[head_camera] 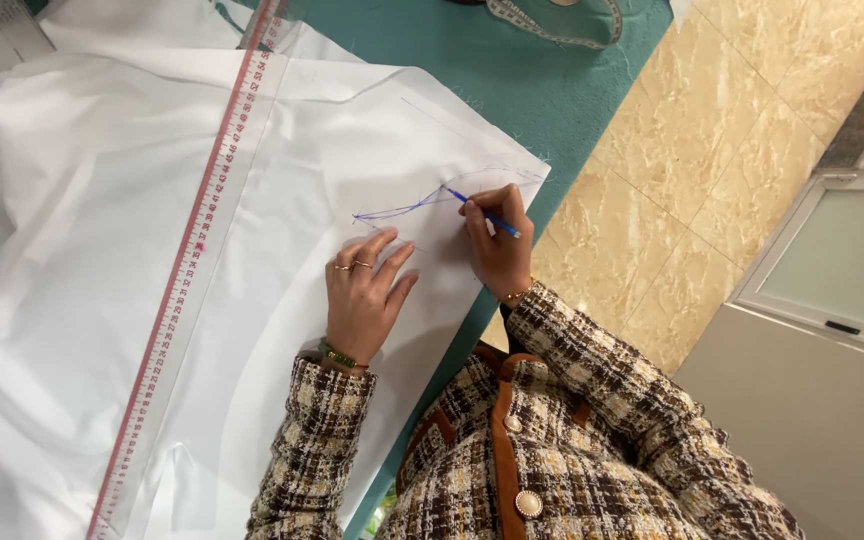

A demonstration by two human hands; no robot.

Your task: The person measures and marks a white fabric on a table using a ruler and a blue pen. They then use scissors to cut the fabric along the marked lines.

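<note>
White fabric (102,250) is spread over a teal table (512,70). My right hand (497,240) grips a blue pen (482,212) whose tip rests on a curved blue line (392,210) drawn near the fabric's right corner. My left hand (362,295) lies flat on the cloth just below that line, fingers spread, with rings and a bracelet. A long clear ruler (187,270) with red markings lies diagonally across the fabric, left of both hands.
A measuring tape (552,25) lies at the table's far edge. Beige marble floor (712,150) runs along the right of the table, and a grey cabinet (822,330) stands at the right. My tweed jacket sleeves fill the lower middle.
</note>
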